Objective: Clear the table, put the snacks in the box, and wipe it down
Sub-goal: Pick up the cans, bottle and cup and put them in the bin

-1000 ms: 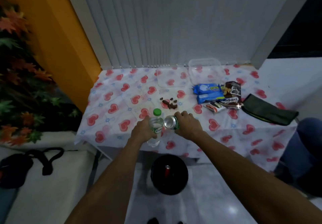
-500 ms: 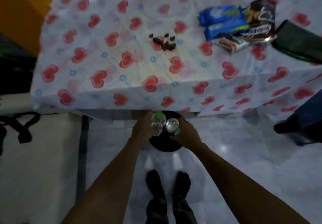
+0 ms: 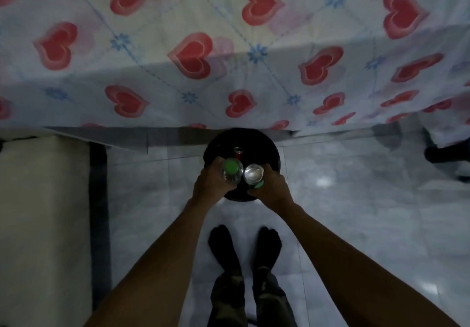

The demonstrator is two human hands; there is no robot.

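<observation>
My left hand [image 3: 209, 183] grips a clear plastic bottle with a green cap [image 3: 231, 171], held upright. My right hand [image 3: 269, 186] grips a silver and green drink can [image 3: 253, 175], its top facing the camera. Both are held side by side right above a round black bin [image 3: 269, 153] on the floor. A red can [image 3: 238, 152] lies inside the bin. The table with its heart-print cloth [image 3: 193, 54] fills the upper half of the view; the snacks and the box are out of view.
A pale low block [image 3: 43, 212] with a dark edge stands on the floor to the left. My feet in dark socks [image 3: 244, 245] stand on the shiny grey tiles just behind the bin. A dark object [image 3: 447, 153] sits at the right edge.
Both hands carried the bottle and the can off the table and down over the black bin. The view tilted down, and the snacks left the frame.
</observation>
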